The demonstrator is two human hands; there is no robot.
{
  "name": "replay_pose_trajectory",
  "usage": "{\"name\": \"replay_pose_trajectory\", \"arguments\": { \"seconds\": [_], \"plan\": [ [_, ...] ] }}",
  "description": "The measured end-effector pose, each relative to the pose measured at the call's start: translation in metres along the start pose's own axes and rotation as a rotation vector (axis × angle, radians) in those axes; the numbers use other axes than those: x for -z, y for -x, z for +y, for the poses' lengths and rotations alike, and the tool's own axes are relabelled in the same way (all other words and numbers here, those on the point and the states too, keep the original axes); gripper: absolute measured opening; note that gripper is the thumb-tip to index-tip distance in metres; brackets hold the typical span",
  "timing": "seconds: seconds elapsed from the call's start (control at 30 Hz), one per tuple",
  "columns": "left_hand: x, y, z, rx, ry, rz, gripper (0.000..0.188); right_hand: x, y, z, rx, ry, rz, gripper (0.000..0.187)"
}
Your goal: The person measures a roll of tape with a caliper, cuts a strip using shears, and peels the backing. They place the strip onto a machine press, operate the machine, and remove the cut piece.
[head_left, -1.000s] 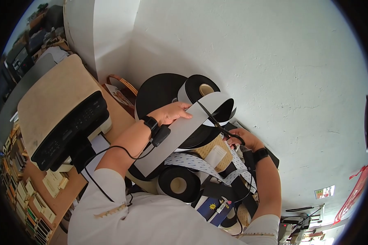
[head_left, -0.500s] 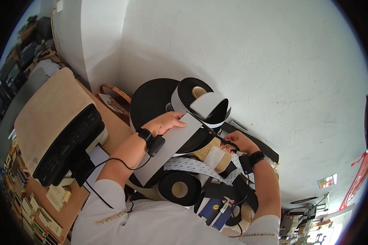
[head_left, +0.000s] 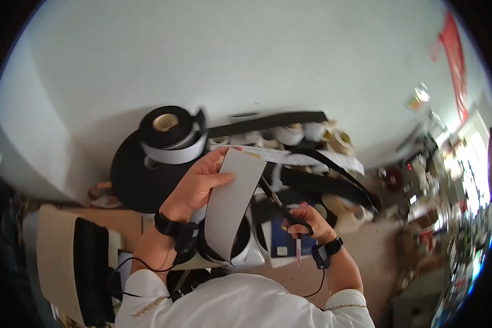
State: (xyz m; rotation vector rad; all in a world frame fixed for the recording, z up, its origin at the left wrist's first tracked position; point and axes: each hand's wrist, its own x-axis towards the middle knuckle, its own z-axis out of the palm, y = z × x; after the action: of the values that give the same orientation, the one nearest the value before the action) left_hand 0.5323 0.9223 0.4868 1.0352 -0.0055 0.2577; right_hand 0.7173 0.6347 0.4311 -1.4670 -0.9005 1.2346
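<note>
A long strip, pale grey on its face with a dark edge (head_left: pixel 232 197), hangs from my left hand (head_left: pixel 202 177). The thumb presses on its face near the top and the fingers lie behind; its lower part curves down toward my body. Black-handled scissors (head_left: pixel 283 209) are in my right hand (head_left: pixel 317 224), with fingers through or around the loops, which I cannot make out exactly. Their blades point up and left, close to the strip's right edge. Just below this hand shows a thin pale stick-like thing (head_left: pixel 298 251) with reddish parts.
Left of the strip, a black roll with a pale outer face (head_left: pixel 172 147) sits on a larger black roll (head_left: pixel 126 177). Behind are more rolls and a long black strip (head_left: pixel 279 121). A blue flat package (head_left: pixel 284 243) lies below the scissors. A beige machine (head_left: pixel 57 257) stands at left.
My view has swung right. The strip has moved away from the stacked rolls and tilts more upright. The scissors have come down from its top end to beside its right edge.
</note>
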Motion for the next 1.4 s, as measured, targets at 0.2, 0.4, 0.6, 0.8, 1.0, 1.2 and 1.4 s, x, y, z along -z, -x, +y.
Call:
{"name": "replay_pose_trajectory", "arguments": {
  "seconds": [0.2, 0.4, 0.6, 0.8, 1.0, 1.2, 1.4],
  "plan": [
    [-0.164, -0.04, -0.109, 0.057, 0.01, -0.266, 0.055, -0.009, 0.211, 0.09, 0.121, -0.117, 0.363, 0.024],
    [-0.356, -0.034, -0.278, 0.228, 0.082, -0.531, 0.039, -0.081, 0.436, 0.238, 0.201, -0.491, 0.959, 0.024],
    [-0.534, 0.008, -0.403, 0.369, -0.013, -0.841, 0.023, -0.197, 0.59, 0.292, 0.077, -0.702, 1.584, 0.028],
    [-0.649, 0.025, -0.521, 0.504, -0.107, -1.047, 0.021, -0.246, 0.661, 0.334, 0.136, -0.867, 1.967, 0.028],
    [-0.767, 0.024, -0.624, 0.62, -0.048, -1.096, 0.027, -0.231, 0.748, 0.394, 0.145, -1.109, 2.194, 0.03],
    [-0.898, -0.016, -0.711, 0.66, -0.027, -1.092, 0.033, -0.194, 0.848, 0.491, -0.135, -1.321, 2.386, 0.029],
    [-1.012, -0.015, -0.803, 0.627, -0.054, -1.341, 0.022, -0.235, 0.899, 0.588, -0.506, -1.497, 2.375, 0.03]
  ]
}}
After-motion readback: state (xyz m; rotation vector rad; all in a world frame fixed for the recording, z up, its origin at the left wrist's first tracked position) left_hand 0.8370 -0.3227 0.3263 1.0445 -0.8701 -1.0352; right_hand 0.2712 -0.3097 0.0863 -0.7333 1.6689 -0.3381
